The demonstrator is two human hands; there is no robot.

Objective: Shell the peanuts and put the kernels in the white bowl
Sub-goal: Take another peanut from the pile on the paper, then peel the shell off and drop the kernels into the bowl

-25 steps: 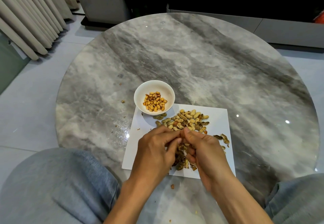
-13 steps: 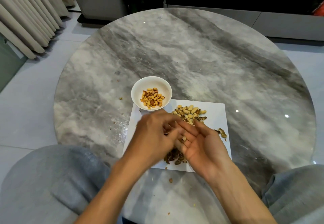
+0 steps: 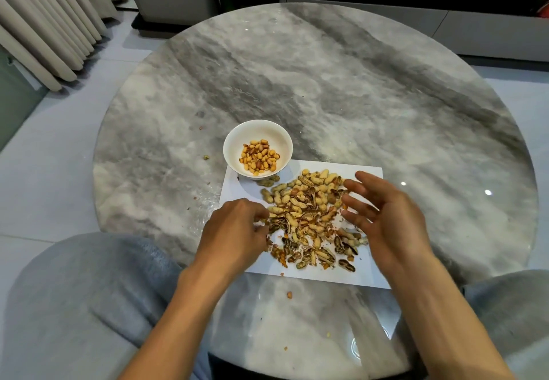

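The peanuts (image 3: 300, 201) lie heaped on a white paper sheet (image 3: 368, 272) near the counter's front edge, whole pods toward the back, split shells (image 3: 320, 255) nearer the person. The white bowl (image 3: 237, 154), holding kernels (image 3: 259, 158), overlaps the sheet's back-left corner. The left hand (image 3: 234, 228) curls at the heap's left edge; whether its grip holds anything I cannot tell. The right hand (image 3: 383, 219) hovers wide, fingers spread. The round marble counter (image 3: 356, 97) stretches bare behind; curtains (image 3: 44, 23) hang left.
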